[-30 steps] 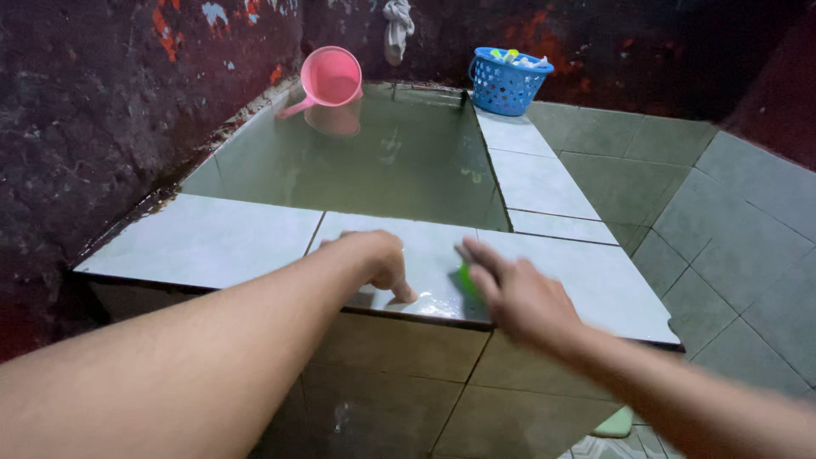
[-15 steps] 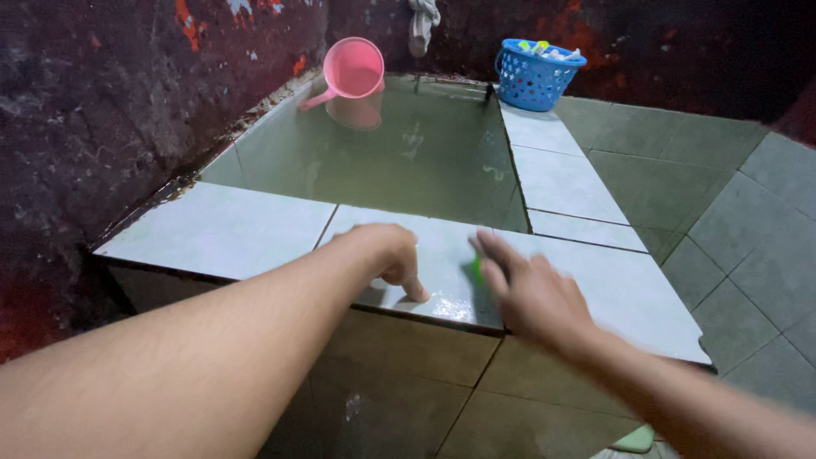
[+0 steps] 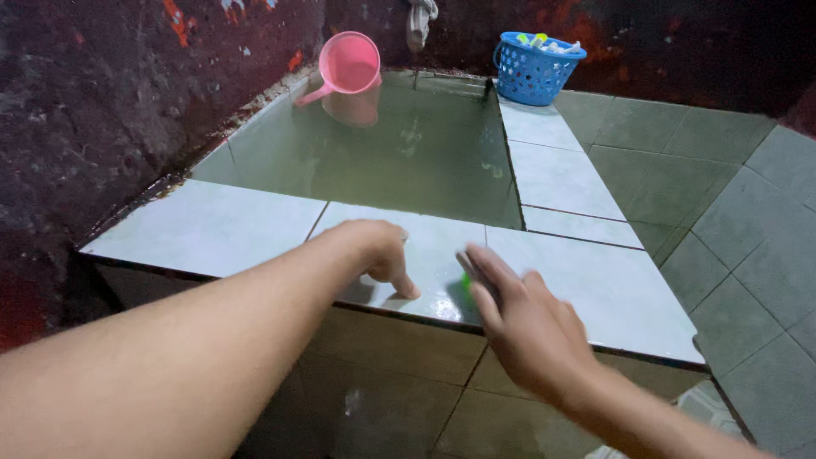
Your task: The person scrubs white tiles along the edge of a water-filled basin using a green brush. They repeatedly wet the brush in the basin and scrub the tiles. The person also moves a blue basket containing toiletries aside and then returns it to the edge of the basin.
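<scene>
So there's a small green thing [image 3: 465,284], probably a sponge or scrubber, sitting on the wet tiled counter [image 3: 212,228] right at the front edge, mostly hidden under the right hand [image 3: 518,319]. That hand lies over it with the fingers stretched out and a bit blurred, so I can't tell if its grip is actually on the green thing or just resting over it. The left hand [image 3: 382,255] is just beside it, fingers curled under and fingertips pressed on the tile, grip closed on nothing as far as I can see. Behind the counter is a tiled tank full of greenish water [image 3: 391,153]. A pink plastic dipper [image 3: 347,65] leans at the far left rim, and a blue basket [image 3: 535,70] with some stuff in it sits on the far right corner ledge.
</scene>
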